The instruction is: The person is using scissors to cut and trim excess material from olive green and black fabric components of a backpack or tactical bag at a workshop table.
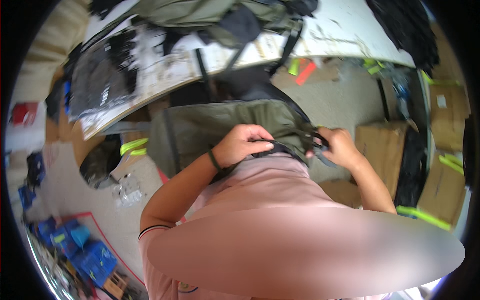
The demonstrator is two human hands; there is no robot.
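Note:
A large olive-green fabric bag (200, 125) with black straps is spread in front of my body, below the table's front edge. My left hand (242, 145) is closed at its near edge, thumb and fingers pinching the black trim (280, 148). At the bag's right side my right hand (338, 146) curls round a black strap (318, 140). A greyish piece shows beneath those fingers, too blurred to name. The bag's lower part is hidden by my torso.
A white, stained table (340, 37) stands ahead, bearing more olive fabric (200, 15) and a plastic-wrapped dark bundle (102, 75). Cardboard boxes (377, 155) with neon-yellow strips line the right. Blue bins (92, 255) sit at lower left, and a dark round container (100, 160) stands left.

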